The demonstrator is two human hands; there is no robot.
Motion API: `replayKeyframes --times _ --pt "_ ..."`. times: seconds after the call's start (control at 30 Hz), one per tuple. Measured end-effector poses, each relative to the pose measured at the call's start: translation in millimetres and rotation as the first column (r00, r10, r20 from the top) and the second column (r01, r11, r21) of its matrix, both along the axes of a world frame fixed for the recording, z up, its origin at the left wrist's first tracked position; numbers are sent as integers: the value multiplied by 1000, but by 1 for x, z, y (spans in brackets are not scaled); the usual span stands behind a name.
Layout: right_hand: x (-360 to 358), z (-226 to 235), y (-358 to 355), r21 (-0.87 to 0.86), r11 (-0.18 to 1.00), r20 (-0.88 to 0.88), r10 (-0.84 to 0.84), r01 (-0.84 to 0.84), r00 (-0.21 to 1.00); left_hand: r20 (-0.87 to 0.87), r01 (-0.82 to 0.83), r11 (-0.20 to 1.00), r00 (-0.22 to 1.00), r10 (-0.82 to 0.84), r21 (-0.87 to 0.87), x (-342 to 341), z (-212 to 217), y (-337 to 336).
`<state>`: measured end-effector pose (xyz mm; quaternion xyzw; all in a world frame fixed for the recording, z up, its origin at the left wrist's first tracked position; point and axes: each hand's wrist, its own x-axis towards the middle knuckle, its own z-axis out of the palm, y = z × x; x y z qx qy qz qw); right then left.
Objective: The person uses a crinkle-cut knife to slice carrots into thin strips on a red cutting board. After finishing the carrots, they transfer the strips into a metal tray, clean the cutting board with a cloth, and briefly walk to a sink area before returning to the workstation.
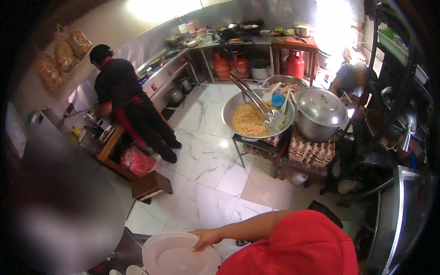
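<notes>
From the lower right my right arm reaches leftward in a red short sleeve (pixel 302 247). My right hand (pixel 207 239) grips the rim of a round, whitish plastic basin (pixel 176 263), its fingers bent over the edge. Nothing shows inside the basin. Several small white rounded items (pixel 134 270) lie beside it at the lower edge, cut off by the frame. I see no left hand.
A co-worker in black (pixel 126 87) leans over the left counter. A large pan of orange-yellow food (pixel 247 120) with tongs and ladles stands beside a lidded pot (pixel 321 107) on stacked egg trays (pixel 311 151). Another person (pixel 353 82) sits far right. A wooden stool (pixel 151 183) stands left.
</notes>
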<state>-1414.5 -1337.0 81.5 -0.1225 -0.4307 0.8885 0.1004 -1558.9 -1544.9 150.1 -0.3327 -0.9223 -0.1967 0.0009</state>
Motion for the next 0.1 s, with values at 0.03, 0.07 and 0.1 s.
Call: replayKeyframes --times 0.03,0.07,0.1 --pt "-10 1 -5 9 999 5 34 -34 999 78 -42 994 996 35 97 -5 -7 -9" --pt "-24 4 -14 16 995 5 95 -95 996 150 -115 975 985 87 188 -13 -15 -29" --pt "-34 5 -22 17 994 -18 107 -107 994 221 -196 941 966 137 275 -21 -25 -52"
